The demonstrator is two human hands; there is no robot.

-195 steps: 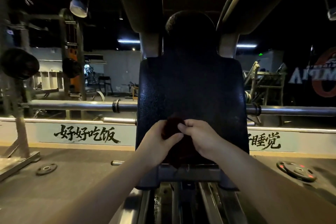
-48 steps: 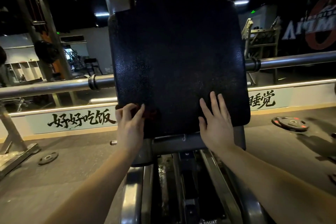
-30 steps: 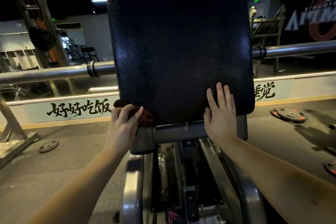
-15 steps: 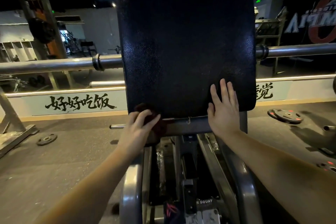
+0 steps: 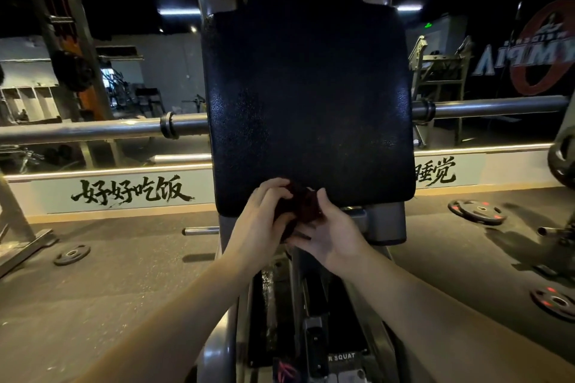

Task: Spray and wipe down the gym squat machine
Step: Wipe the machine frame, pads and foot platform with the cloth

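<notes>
Both hands are together at the near lower edge of the black back pad (image 5: 308,96). The left hand (image 5: 259,218) curls its fingers over a dark red cloth (image 5: 301,205), and the right hand (image 5: 331,235) pinches the same cloth from the right, thumb on top. The cloth is bunched between them, just in front of the pad's bottom edge, and is mostly covered by fingers. The squat machine (image 5: 217,348) runs down the middle, its upper frame lost in darkness. Both forearms are cut off at the near edge.

dim | src: ceiling strips (image 5: 179,11) (few, small) | back pad (image 5: 308,102) near black | edges warped, bg soft
</notes>
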